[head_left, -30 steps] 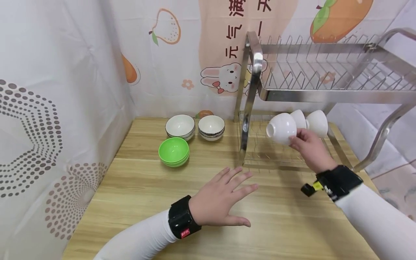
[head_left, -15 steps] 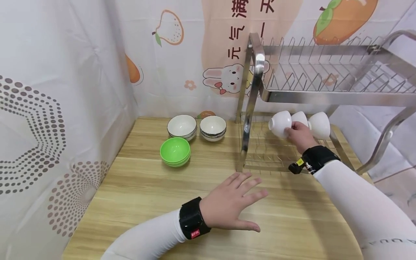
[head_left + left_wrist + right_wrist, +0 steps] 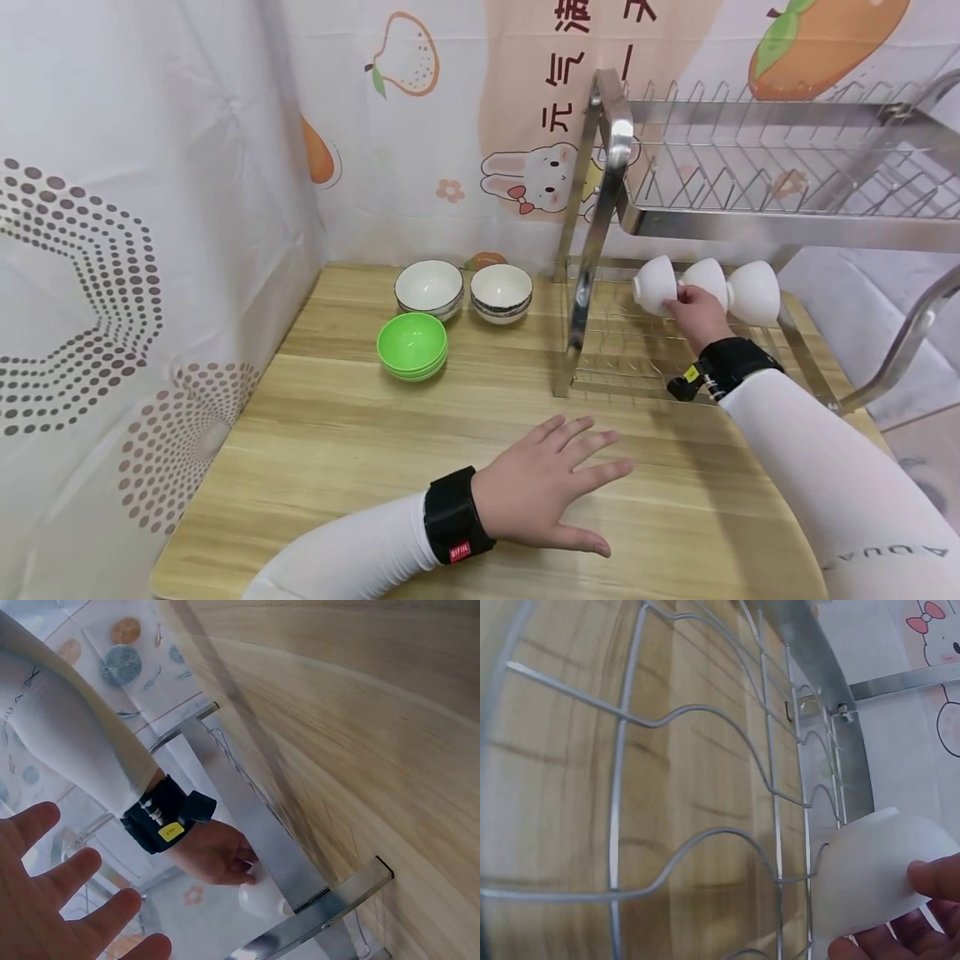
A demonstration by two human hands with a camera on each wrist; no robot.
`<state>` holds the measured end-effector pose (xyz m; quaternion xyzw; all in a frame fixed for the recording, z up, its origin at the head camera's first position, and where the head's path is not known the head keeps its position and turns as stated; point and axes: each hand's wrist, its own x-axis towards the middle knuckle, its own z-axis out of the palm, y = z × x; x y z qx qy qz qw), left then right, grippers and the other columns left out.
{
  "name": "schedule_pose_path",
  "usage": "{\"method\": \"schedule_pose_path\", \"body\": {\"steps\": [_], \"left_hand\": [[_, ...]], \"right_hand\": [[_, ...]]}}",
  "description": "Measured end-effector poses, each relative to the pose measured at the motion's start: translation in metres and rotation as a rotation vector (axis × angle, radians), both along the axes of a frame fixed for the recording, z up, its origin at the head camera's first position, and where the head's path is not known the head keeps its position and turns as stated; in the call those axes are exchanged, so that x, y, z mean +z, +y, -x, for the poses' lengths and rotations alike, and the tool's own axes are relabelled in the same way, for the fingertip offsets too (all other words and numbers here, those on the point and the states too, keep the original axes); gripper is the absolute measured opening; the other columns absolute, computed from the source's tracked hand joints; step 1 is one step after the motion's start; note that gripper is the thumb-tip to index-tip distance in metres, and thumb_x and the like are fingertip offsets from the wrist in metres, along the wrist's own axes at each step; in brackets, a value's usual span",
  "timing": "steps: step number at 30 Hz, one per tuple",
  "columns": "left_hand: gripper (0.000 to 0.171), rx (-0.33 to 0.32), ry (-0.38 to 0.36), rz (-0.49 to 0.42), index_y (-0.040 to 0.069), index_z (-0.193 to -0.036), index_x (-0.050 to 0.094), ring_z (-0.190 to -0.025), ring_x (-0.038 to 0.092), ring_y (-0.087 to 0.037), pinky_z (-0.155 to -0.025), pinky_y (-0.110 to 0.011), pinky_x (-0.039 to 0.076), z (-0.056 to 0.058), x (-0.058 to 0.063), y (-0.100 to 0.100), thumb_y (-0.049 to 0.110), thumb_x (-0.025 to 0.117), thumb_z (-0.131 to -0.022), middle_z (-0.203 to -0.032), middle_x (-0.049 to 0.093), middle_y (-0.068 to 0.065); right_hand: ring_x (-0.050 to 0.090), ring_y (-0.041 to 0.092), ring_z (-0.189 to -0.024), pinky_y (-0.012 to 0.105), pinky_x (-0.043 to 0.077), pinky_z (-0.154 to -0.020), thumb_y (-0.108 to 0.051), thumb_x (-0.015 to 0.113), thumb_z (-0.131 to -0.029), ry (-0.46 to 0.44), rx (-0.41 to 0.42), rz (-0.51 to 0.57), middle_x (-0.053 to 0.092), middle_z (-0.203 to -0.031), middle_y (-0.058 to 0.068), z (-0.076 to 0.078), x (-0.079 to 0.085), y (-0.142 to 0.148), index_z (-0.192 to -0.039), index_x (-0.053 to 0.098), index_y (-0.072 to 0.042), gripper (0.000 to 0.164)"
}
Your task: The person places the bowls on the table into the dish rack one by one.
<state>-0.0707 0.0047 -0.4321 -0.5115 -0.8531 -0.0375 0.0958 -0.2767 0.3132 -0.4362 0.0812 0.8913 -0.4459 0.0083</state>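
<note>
My right hand [image 3: 698,317] pinches the rim of a white bowl [image 3: 656,286], which stands on its side on the lower tier of a metal dish rack [image 3: 600,242]. In the right wrist view, thumb and fingers grip the white bowl [image 3: 885,874] against the rack's wavy wires [image 3: 705,832]. Two more white bowls, a middle one [image 3: 707,277] and a right one [image 3: 754,292], sit tilted alongside. My left hand [image 3: 543,487] hovers over the wooden table [image 3: 360,450], fingers spread, holding nothing; its fingers [image 3: 75,877] also show in the left wrist view.
Left of the rack stand a stack of green bowls [image 3: 412,346] and two stacks of white, dark-rimmed bowls, one left [image 3: 429,287] and one right [image 3: 501,292]. The rack's upper tier [image 3: 780,175] overhangs the right hand. A printed curtain [image 3: 405,167] closes the back.
The right hand has carried the white bowl down and back into the lower tier, beside the other two. The left hand has shifted slightly right and down in the head view, still spread.
</note>
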Motion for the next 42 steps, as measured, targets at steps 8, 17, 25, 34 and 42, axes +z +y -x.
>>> {"method": "schedule_pose_path", "body": {"steps": [8,17,25,34,42], "left_hand": [[0.088,0.009,0.001,0.004,0.031,-0.155,0.033,-0.147,0.023,-0.026,-0.118,-0.045,0.025,-0.001,-0.003,-0.001,0.084,0.037,-0.085,-0.159,0.027,0.001],[0.087,0.026,-0.013,-0.002,0.031,-0.155,0.032,-0.146,0.026,-0.027,-0.117,-0.046,0.026,-0.003,-0.006,-0.002,0.083,0.037,-0.085,-0.159,0.028,-0.001],[0.086,0.058,-0.038,-0.009,0.032,-0.155,0.031,-0.145,0.026,-0.028,-0.117,-0.046,0.026,-0.004,-0.009,-0.008,0.083,0.037,-0.086,-0.159,0.029,0.000],[0.085,0.103,-0.069,-0.023,0.030,-0.155,0.032,-0.146,0.026,-0.029,-0.118,-0.046,0.024,-0.002,-0.006,-0.019,0.082,0.035,-0.087,-0.159,0.028,-0.001],[0.084,0.140,-0.097,-0.058,0.029,-0.155,0.033,-0.147,0.024,-0.031,-0.119,-0.048,0.022,-0.001,-0.007,-0.028,0.080,0.037,-0.088,-0.159,0.030,-0.003]], "right_hand": [[0.045,0.039,-0.110,0.042,0.040,-0.088,-0.021,0.046,-0.104,-0.009,0.050,-0.063,0.050,-0.128,0.032,-0.002,-0.003,0.004,-0.127,0.046,0.015,0.043],[0.035,0.047,-0.130,0.058,0.032,-0.108,-0.031,0.041,-0.105,-0.100,0.113,0.024,0.031,-0.146,0.036,-0.020,0.006,0.008,-0.147,0.023,0.016,0.065],[0.018,0.051,-0.143,0.062,0.026,-0.112,-0.042,0.040,-0.104,-0.079,0.127,0.026,0.014,-0.155,0.037,-0.054,0.018,0.009,-0.153,0.010,0.011,0.078],[0.023,0.057,-0.138,0.071,0.024,-0.105,-0.033,0.049,-0.104,0.119,0.255,-0.120,0.024,-0.152,0.037,-0.124,0.032,-0.008,-0.150,0.024,0.009,0.067],[0.036,0.050,-0.132,0.066,0.032,-0.102,-0.022,0.070,-0.092,0.408,0.377,-0.352,0.039,-0.144,0.030,-0.183,0.024,-0.038,-0.143,0.038,0.006,0.066]]}}
